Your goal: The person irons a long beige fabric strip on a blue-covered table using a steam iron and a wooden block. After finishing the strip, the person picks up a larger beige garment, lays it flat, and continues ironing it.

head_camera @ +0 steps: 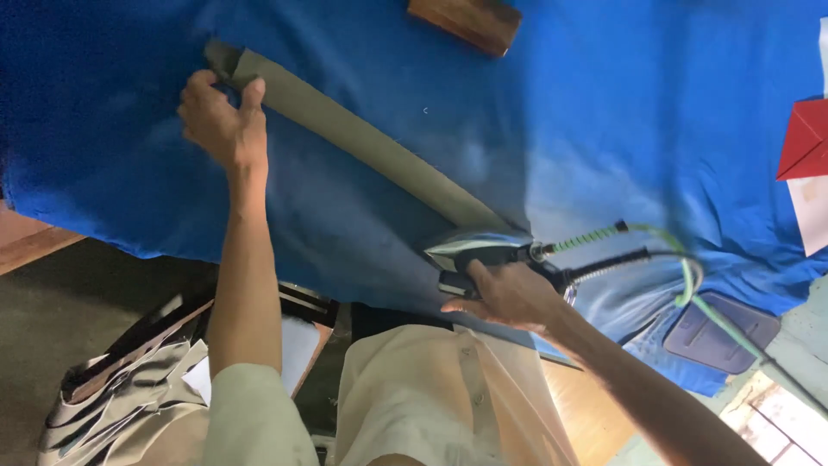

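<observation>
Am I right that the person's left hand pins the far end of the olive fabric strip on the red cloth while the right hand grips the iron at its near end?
Not quite: the cloth is blue, not red, as the head view shows. The rest holds: the left hand pins the far end of the olive fabric strip, and the right hand grips the iron at its near end.

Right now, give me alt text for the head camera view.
A right hand presses a steam iron on a long olive fabric strip over a blue cloth, while the left hand holds the strip's far end.
</observation>
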